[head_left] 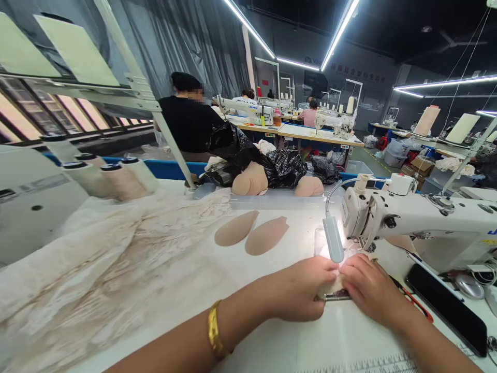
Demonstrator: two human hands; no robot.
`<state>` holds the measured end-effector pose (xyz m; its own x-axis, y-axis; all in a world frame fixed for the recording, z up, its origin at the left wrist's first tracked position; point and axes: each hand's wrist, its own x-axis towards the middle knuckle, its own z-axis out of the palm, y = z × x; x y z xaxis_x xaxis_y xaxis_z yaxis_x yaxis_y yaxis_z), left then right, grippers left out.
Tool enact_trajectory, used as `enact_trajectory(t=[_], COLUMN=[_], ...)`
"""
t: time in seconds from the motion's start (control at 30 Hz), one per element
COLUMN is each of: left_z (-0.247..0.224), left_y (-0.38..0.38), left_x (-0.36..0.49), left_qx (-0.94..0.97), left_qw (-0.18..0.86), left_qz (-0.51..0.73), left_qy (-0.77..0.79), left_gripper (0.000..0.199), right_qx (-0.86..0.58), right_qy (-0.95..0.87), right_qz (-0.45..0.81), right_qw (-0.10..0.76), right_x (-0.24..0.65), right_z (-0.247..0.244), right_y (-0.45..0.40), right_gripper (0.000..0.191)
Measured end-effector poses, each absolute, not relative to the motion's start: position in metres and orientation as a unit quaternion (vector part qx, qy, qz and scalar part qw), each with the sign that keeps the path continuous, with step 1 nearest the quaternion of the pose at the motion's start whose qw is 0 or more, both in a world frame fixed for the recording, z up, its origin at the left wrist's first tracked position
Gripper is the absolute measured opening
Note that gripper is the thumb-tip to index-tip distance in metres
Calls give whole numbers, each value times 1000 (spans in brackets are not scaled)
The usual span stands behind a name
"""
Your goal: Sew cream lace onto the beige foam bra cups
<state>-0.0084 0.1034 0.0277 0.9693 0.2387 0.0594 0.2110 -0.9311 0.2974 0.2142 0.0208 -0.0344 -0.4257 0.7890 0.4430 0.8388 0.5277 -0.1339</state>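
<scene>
Both my hands meet at the needle area of a white sewing machine [423,210]. My left hand [301,287] pinches a small pale piece of fabric [337,284], its fingertips curled around the edge. On the other side, my right hand [368,285] grips the same fabric with bent fingers, close to the needle. A grey clip-on lamp [333,238] on a bendy neck lights the spot and partly covers the cloth. Left of the hands, two flat beige teardrop-shaped pads [235,228] lie side by side on the white table.
Cream lace fabric [116,259] spreads over the table's left side. Right of my right hand lie a black phone [446,305] and red-handled scissors [417,300]. Stacked beige cups [250,178] and black plastic bags [287,168] sit at the back. Thread cones [124,178] stand left; a person [190,119] sits beyond.
</scene>
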Motion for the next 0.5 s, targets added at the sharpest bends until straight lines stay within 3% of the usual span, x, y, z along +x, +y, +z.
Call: enact_trajectory(t=[0.13,0.33,0.5], left_z=[23,9,-14], left_y=[105,113,122], left_x=[-10,-7,-4], left_qx=[985,986,983], left_qw=[78,61,27], left_qz=[13,51,135], left_qy=[152,148,124], left_gripper=[17,24,20], right_qx=[-528,-527,-494], right_qy=[-825,-821,-838], right_qz=[-65,-66,-28], right_qw=[190,209,232], right_x=[225,227,219], right_z=[-49,-48,-37], right_y=[30,30,24], right_gripper=[33,46,33])
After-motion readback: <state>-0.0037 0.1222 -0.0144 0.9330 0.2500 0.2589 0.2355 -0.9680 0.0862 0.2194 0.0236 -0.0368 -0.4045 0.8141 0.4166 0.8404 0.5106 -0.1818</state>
